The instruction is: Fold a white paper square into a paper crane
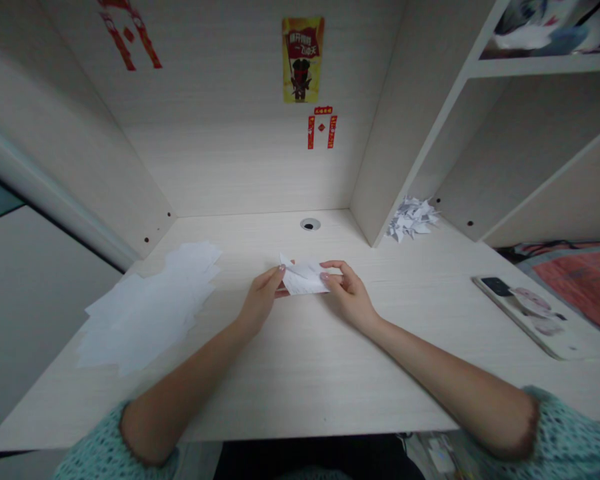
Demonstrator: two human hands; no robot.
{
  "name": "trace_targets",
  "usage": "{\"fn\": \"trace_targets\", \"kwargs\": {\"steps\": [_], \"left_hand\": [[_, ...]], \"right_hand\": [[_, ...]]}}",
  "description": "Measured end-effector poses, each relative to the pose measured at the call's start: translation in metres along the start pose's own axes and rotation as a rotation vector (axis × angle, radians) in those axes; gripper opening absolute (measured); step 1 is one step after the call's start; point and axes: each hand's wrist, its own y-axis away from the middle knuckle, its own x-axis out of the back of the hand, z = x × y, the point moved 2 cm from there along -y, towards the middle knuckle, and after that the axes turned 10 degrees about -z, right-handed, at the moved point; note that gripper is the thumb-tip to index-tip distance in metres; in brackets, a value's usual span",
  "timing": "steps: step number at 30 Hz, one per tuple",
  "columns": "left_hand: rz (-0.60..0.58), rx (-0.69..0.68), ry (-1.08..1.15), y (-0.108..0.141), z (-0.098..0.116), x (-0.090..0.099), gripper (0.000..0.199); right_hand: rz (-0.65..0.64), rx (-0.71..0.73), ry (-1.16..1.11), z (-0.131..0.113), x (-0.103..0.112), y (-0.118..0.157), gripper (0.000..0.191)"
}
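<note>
A small folded sheet of white paper (306, 279) is held just above the middle of the desk. My left hand (261, 297) pinches its left end, thumb on top and fingers beneath. At the other end, my right hand (349, 291) grips the paper between thumb and fingers. Creases run across its surface, and a pointed corner sticks up near my left thumb. To the left lies a spread pile of flat white paper sheets (153, 307). A heap of small folded white paper pieces (413, 218) sits at the back right, beside the upright panel.
A phone (533, 317) in a decorated case lies on the right of the desk (300, 373). An upright shelf panel (420, 127) rises behind my right hand. A round cable hole (311, 225) is near the back wall. Red-and-grey fabric (580, 280) is at the far right.
</note>
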Motion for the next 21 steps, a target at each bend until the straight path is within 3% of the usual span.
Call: {"fn": "trace_targets", "kwargs": {"steps": [4, 7, 12, 14, 17, 21], "left_hand": [[0.009, -0.040, -0.107, 0.001, 0.002, 0.000, 0.050], [0.062, -0.106, -0.176, 0.004, 0.007, 0.002, 0.071], [0.080, -0.151, -0.224, 0.011, 0.017, 0.002, 0.082], [0.100, -0.175, -0.265, 0.012, 0.020, 0.002, 0.079], [0.119, -0.212, -0.387, 0.010, 0.021, 0.004, 0.062], [0.083, -0.167, -0.628, 0.006, 0.018, 0.008, 0.031]], "right_hand": [[0.017, 0.015, -0.052, 0.002, 0.001, 0.001, 0.031], [-0.024, 0.113, -0.023, -0.003, 0.002, 0.002, 0.033], [-0.297, 0.214, 0.330, -0.012, 0.007, 0.004, 0.043], [-0.393, 0.206, 0.364, -0.011, 0.009, 0.004, 0.056], [-0.463, 0.173, 0.238, -0.003, 0.010, 0.002, 0.062], [-0.355, 0.127, 0.168, 0.007, 0.010, -0.002, 0.059]]}}
